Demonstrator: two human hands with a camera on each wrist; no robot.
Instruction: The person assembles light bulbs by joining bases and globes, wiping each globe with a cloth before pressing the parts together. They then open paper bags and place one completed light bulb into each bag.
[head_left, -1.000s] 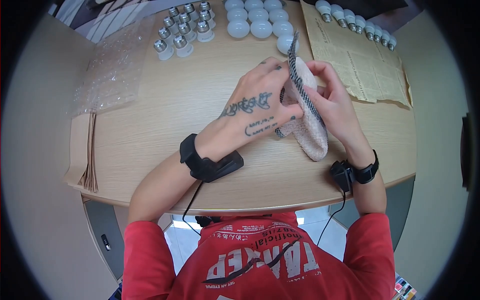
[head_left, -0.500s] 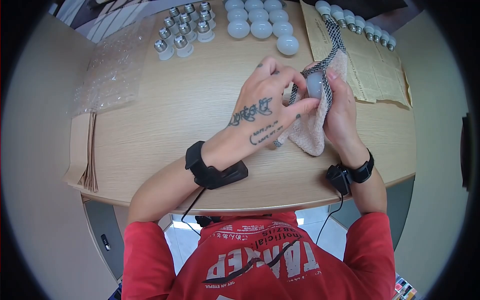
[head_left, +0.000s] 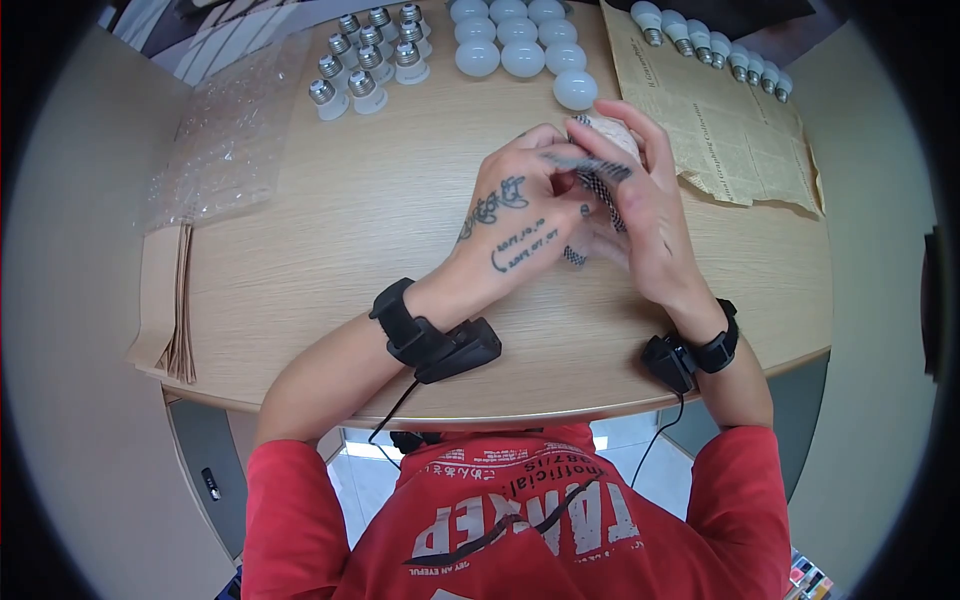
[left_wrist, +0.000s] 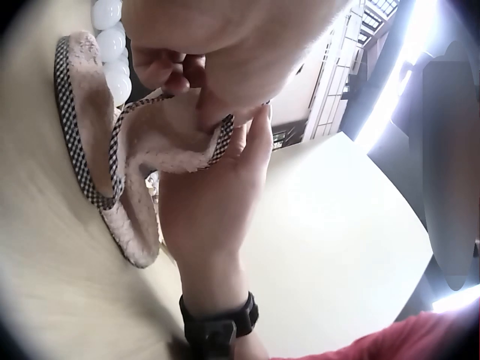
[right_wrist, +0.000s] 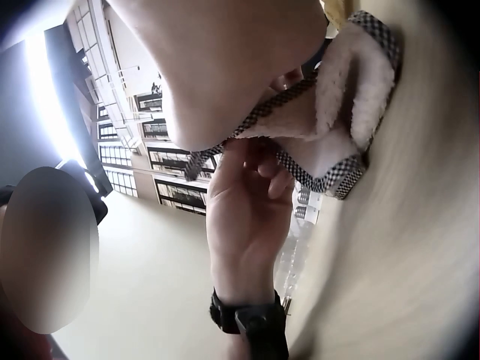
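Note:
Both hands work at a pale pink fluffy cloth [head_left: 612, 135] with a black-and-white checked border. My left hand [head_left: 510, 205], fingers curled, grips a fold of the cloth from the left. From the other side my right hand [head_left: 655, 220] wraps round it, with its fingers reaching over the top. In the left wrist view the cloth [left_wrist: 176, 154] hangs down in loose folds beneath the two hands. The right wrist view shows fluffy folds of cloth [right_wrist: 371, 90] beside the left hand [right_wrist: 251, 210]. What lies inside the cloth is hidden by folds and fingers.
Round white bulbs [head_left: 522, 57] stand in rows behind the hands. Left of them, several bulbs stand with screw bases up [head_left: 367, 95]. More bulbs [head_left: 700, 40] lie along printed brown paper [head_left: 720, 130]. Bubble wrap [head_left: 225, 140] and folded brown paper [head_left: 165, 290] lie at left.
Half a second ago a white bulb showed inside the cloth between the hands; now it is out of sight. The right hand has turned over the cloth and moved closer to the left hand.

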